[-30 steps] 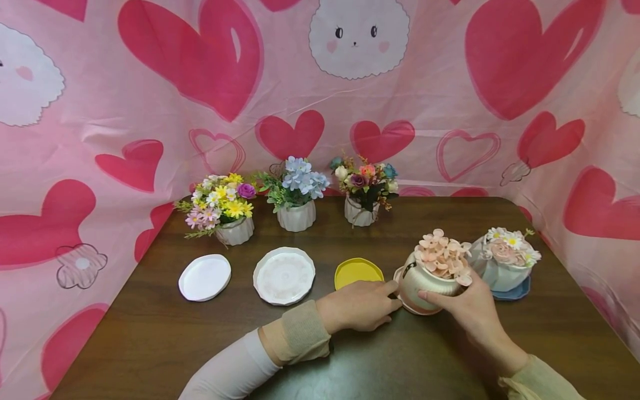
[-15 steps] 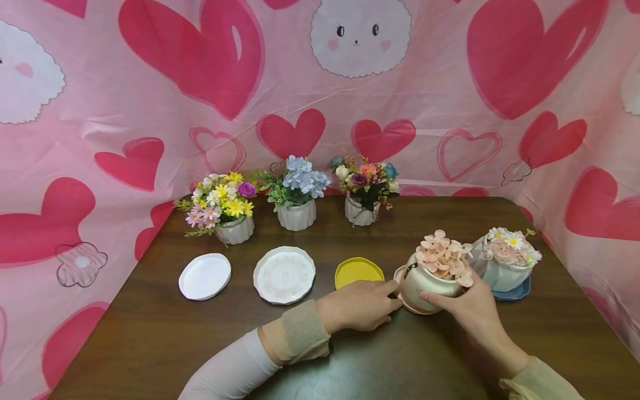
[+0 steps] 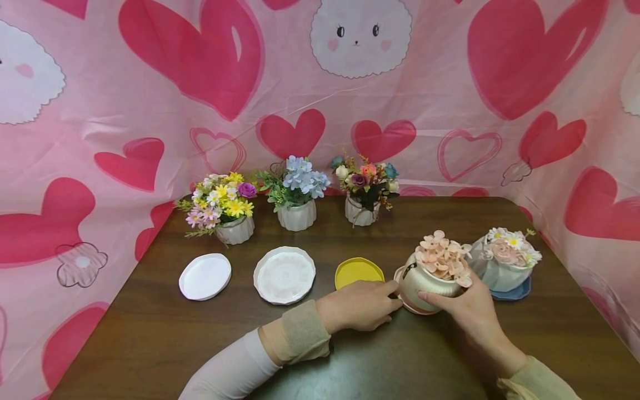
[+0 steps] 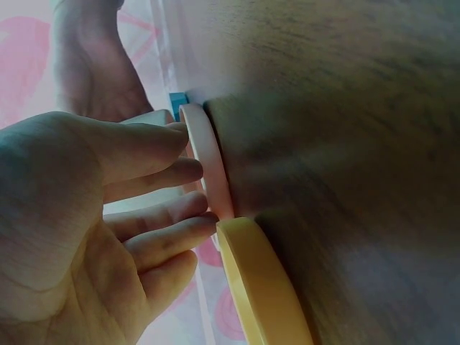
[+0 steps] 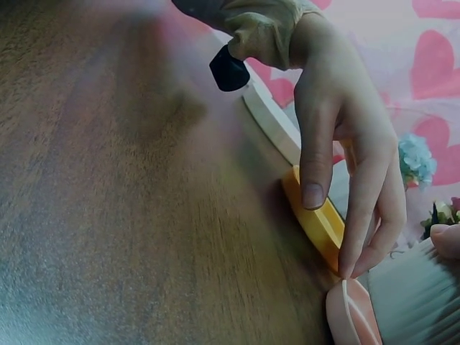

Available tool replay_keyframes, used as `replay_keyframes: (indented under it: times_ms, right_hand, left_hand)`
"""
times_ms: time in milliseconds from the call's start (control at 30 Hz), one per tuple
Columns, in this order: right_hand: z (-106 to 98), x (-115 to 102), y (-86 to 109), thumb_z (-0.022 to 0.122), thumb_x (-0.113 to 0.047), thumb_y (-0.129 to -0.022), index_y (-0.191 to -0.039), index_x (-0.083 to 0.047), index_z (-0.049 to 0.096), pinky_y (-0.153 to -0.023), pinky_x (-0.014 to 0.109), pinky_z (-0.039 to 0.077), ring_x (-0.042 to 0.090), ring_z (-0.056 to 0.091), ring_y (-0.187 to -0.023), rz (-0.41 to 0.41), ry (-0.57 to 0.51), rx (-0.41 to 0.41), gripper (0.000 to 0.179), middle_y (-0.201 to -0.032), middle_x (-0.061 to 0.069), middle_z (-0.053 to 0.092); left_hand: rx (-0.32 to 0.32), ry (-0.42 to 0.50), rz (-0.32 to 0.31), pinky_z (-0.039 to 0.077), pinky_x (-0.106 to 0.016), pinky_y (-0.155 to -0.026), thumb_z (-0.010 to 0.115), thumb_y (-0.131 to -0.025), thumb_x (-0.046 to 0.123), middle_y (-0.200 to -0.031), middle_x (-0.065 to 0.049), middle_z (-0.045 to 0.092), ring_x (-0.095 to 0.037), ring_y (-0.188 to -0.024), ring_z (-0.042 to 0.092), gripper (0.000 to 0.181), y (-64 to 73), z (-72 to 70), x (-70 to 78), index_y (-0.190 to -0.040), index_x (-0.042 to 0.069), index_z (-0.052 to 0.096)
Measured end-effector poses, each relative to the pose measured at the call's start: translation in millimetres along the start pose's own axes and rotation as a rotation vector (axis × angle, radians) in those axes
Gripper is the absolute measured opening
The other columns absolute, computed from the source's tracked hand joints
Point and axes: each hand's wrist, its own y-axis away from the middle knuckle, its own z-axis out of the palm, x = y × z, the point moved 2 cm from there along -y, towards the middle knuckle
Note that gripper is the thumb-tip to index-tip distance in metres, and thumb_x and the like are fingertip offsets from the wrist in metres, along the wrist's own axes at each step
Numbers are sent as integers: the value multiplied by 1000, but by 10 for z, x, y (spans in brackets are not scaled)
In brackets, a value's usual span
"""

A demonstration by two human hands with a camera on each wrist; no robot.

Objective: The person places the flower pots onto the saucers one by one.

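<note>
Plainly, the right grip (image 3: 474,311) holds a flowerpot (image 3: 425,282).

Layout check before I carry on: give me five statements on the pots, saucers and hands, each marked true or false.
1. The right hand holds the ribbed cream pot. True.
2. The blue-flowered pot lies on its side. False: it stands upright.
3. The daisy-and-rose pot sits on the blue saucer. True.
4. The left hand touches the pink saucer. True.
5. The yellow saucer is leftmost in its row. False: it lies between a white saucer and the pink saucer.
</note>
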Motion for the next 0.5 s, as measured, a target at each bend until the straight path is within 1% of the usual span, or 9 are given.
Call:
replay_keyframes:
  times_ms: [100,167,200,267,400,433,500]
  right_hand:
    - [19,7,-5,90,-31,-71,-152,-5,32,-85,-2,32,0,44,-121,-9,-19,-1,104,-149,17,47]
    - [27,12,-8,90,-30,-71,-152,-5,32,-85,-2,32,-5,42,-118,-11,-25,-2,103,-149,17,46]
    - [31,14,-10,90,-30,-71,-152,-5,32,-86,-3,31,-6,42,-118,-13,-25,-2,102,-149,17,46]
    - [37,18,-15,90,-29,-71,-152,-6,32,-86,-3,31,-1,44,-120,-10,-25,-1,103,-149,17,46]
    - [49,25,-23,91,-28,-70,-153,-6,31,-84,-2,31,15,45,-127,3,-9,-2,105,-149,19,47]
    - [52,28,-26,91,-28,-70,-153,-6,30,-84,-2,31,18,44,-128,7,-8,-3,105,-149,19,47]
    - [58,30,-28,91,-28,-70,-153,-6,30,-83,-2,31,20,44,-128,13,-3,-4,106,-149,19,46]
  left_hand:
    - [0,8,3,53,-23,-87,62,-96,37,-120,4,54,-8,-102,61,29,2,2,-2,-123,26,64]
    - [-2,15,3,53,-23,-87,62,-96,37,-121,4,53,-8,-103,61,30,3,3,-3,-124,26,64]
    - [-3,18,3,53,-23,-87,62,-96,37,-121,4,53,-8,-103,61,30,3,4,-4,-124,26,64]
    - [-5,24,2,53,-22,-87,62,-97,37,-122,4,52,-7,-104,60,30,2,8,-6,-124,26,63]
    - [-6,27,0,53,-22,-87,62,-97,37,-123,4,51,-7,-104,60,30,-2,9,-10,-125,26,63]
    - [-6,26,0,53,-22,-87,62,-97,37,-123,4,51,-7,-104,60,30,-4,10,-11,-125,26,63]
    - [-6,27,0,53,-22,-87,62,-97,37,-123,4,51,-7,-104,60,30,-6,10,-12,-125,26,63]
